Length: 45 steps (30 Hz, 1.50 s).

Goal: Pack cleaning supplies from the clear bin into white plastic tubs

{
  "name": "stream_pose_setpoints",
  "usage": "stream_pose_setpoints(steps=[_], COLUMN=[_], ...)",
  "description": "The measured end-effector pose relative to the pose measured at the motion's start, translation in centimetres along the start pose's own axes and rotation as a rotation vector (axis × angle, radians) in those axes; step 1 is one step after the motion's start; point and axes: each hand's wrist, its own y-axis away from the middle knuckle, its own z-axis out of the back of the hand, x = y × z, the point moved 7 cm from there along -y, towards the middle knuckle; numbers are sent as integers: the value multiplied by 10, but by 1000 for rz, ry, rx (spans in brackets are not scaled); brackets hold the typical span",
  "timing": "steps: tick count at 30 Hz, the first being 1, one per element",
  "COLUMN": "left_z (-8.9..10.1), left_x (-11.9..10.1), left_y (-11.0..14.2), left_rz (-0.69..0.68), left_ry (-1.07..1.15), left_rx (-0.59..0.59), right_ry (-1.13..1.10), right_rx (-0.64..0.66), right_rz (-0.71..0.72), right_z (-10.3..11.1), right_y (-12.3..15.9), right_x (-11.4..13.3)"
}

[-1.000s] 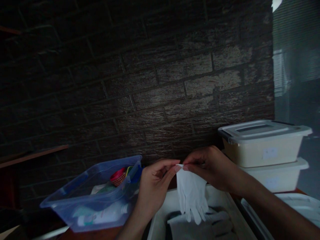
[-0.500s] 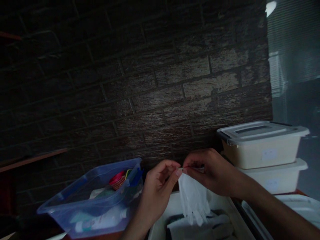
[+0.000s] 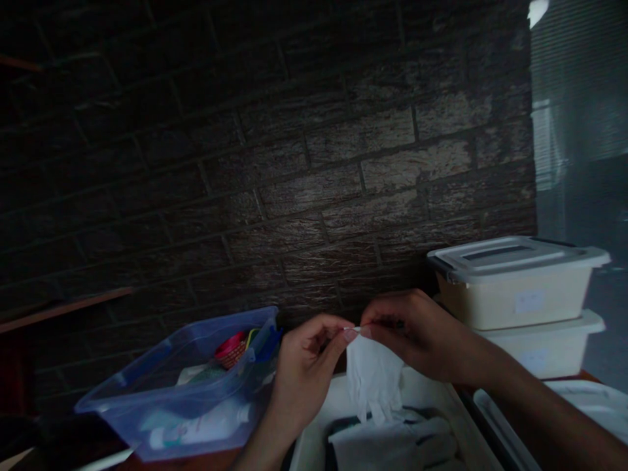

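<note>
A thin white glove [image 3: 375, 376] hangs cuff up, fingers down, from both my hands. The thumb and forefinger of my left hand [image 3: 311, 366] pinch one side of its cuff. On the other side, my right hand [image 3: 409, 333] pinches the cuff close to the left fingertips. Below the glove stands a white bin [image 3: 321, 412]. Inside the bin lie more gloves [image 3: 387, 448], whitish-grey with some dark parts; the hanging fingertips reach down just over them, and I cannot tell if they touch.
At left stands a clear blue bin [image 3: 122, 418] holding a white bottle [image 3: 210, 425] and a red woven basket [image 3: 231, 350]. Two stacked lidded boxes [image 3: 515, 301] sit at right, with a loose white lid [image 3: 583, 405] nearer. A dark brick wall [image 3: 294, 196] rises behind.
The hanging glove has swung slightly left and its fingertips sit a little higher. Both hands keep their pinch on the cuff. The view has shifted very slightly.
</note>
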Motion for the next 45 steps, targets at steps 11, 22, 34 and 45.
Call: stream_pose_setpoints(steps=[11, 22, 34, 45], left_z=[0, 8, -7, 6], left_x=[3, 6, 6, 1], left_y=[-2, -2, -1, -1], left_rz=[43, 53, 1, -66], left_ry=[71, 74, 71, -122], left_rx=[40, -68, 70, -1], right_ry=[-34, -217, -475, -162], right_rx=[-37, -45, -35, -32], right_rz=[-72, -133, -248, -239], right_z=[0, -1, -8, 11], right_y=[-1, 1, 5, 6], right_x=[-11, -26, -45, -42])
